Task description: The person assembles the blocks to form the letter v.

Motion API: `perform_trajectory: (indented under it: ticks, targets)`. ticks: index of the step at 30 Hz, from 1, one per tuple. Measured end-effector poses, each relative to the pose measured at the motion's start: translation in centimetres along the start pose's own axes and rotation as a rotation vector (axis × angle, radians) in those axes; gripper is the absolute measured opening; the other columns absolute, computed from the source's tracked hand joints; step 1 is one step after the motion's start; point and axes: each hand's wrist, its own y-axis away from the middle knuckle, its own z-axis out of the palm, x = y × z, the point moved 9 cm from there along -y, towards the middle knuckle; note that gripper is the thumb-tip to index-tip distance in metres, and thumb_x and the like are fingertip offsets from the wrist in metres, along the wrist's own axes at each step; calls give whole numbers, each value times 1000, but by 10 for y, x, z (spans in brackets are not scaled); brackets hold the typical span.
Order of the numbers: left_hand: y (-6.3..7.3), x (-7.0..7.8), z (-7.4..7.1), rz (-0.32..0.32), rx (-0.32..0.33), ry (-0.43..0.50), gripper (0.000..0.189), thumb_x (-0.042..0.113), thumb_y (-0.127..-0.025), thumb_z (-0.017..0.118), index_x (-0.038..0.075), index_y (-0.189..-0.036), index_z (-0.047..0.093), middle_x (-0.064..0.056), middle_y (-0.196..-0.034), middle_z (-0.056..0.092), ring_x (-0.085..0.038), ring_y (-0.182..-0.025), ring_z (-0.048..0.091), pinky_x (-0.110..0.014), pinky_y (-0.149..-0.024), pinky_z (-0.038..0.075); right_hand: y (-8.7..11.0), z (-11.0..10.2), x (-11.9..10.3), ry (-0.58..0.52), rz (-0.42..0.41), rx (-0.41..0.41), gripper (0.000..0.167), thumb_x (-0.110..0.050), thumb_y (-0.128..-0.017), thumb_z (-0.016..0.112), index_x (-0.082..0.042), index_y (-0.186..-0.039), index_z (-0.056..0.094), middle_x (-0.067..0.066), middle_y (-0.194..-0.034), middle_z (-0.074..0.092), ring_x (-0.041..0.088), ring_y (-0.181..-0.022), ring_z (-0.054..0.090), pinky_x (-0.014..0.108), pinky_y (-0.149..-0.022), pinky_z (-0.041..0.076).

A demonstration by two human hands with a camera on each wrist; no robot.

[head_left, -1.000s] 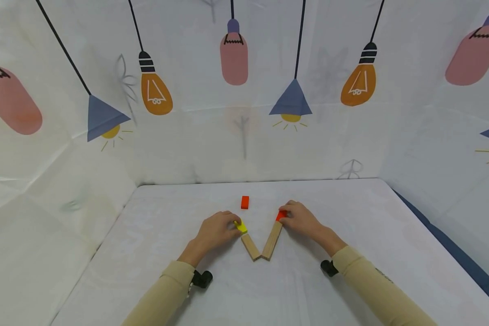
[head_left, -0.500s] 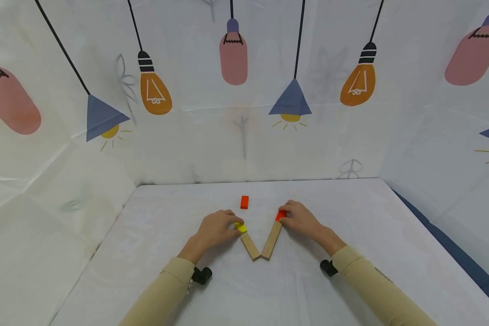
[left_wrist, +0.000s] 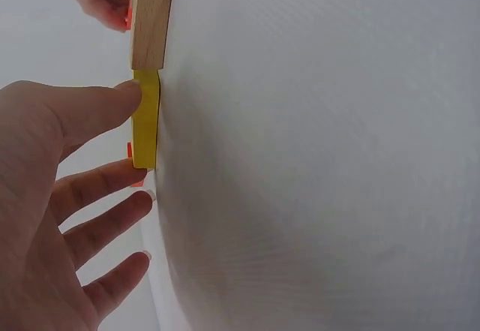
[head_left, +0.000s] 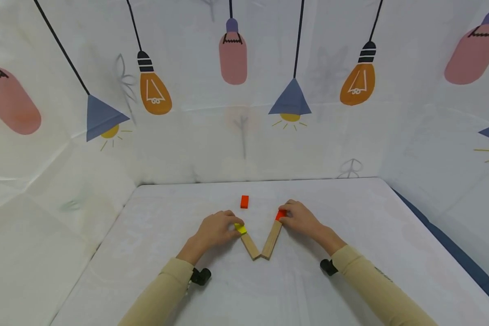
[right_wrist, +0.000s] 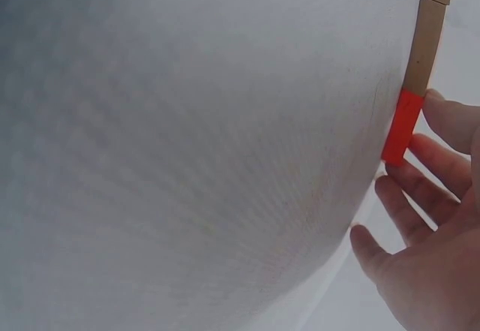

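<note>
Two plain wooden blocks form a V on the white tabletop, the shorter left one [head_left: 250, 248] and the longer right one [head_left: 271, 241] meeting at their near ends. My left hand [head_left: 215, 231] pinches a yellow block [head_left: 241, 229] between thumb and index finger. In the left wrist view the yellow block [left_wrist: 145, 124] sits end to end with the wood [left_wrist: 152, 23]. At the far end of the right arm of the V, my right hand [head_left: 303, 220] pinches a red block [head_left: 280, 215], which in the right wrist view [right_wrist: 403, 127] abuts the wood.
Another red block [head_left: 244, 202] stands farther back, beyond the V's opening. White sheets printed with lamps and bulbs [head_left: 244, 136] hang behind and beside the table [head_left: 179, 199]. Blue fabric [head_left: 452, 242] shows past the table's right edge.
My left hand has nudged the yellow block slightly, and the gap between it and the left wooden block has closed. My right hand and its red block have stayed put.
</note>
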Motion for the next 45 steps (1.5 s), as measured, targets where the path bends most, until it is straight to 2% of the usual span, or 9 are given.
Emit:
perform_trajectory:
  ticks: [5, 14, 26, 31, 38, 45]
  targets:
    - [2, -3, 3, -16, -1, 26, 26, 31, -89, 70, 31, -115, 73, 6, -114, 66, -13, -99, 61, -33, -82, 52, 1, -3, -5, -8, -27, 14, 33, -13, -88, 71, 0, -118, 69, 9, -108, 67, 21, -97, 59, 40, -89, 50]
    - [4, -4, 7, -39, -1, 49, 26, 29, -91, 68, 31, -116, 73, 5, -115, 65, -14, -100, 60, -34, -83, 52, 2, -4, -4, -14, -27, 16, 34, -14, -88, 71, 0, -119, 69, 8, -107, 67, 21, -98, 59, 40, -90, 51]
    - [4, -5, 8, -31, 9, 41, 25, 30, -91, 69, 33, -115, 73, 7, -112, 64, -11, -98, 59, -31, -81, 51, 1, -4, -4, -11, -23, 19, 32, -13, -88, 71, 0, -118, 69, 9, -106, 67, 20, -96, 59, 38, -88, 50]
    - [6, -4, 6, -24, 14, 62, 25, 29, -91, 68, 31, -116, 73, 5, -112, 65, -13, -98, 59, -33, -81, 52, 1, -4, -4, -20, -10, 11, 33, -13, -88, 71, 0, -118, 69, 9, -107, 67, 21, -98, 59, 40, -89, 51]
    - [8, -3, 5, -7, 9, 91, 25, 29, -92, 67, 30, -116, 72, 5, -113, 65, -13, -100, 59, -33, -82, 53, -1, -2, -4, 30, -50, 29, 33, -15, -87, 72, 0, -117, 70, 9, -108, 67, 24, -98, 61, 41, -90, 50]
    - [8, -3, 6, -6, 2, 110, 25, 29, -93, 66, 29, -118, 72, 5, -115, 64, -13, -102, 59, -35, -85, 53, 1, -1, -3, 24, -36, 25, 34, -16, -88, 72, -1, -118, 70, 9, -108, 67, 24, -100, 61, 42, -91, 50]
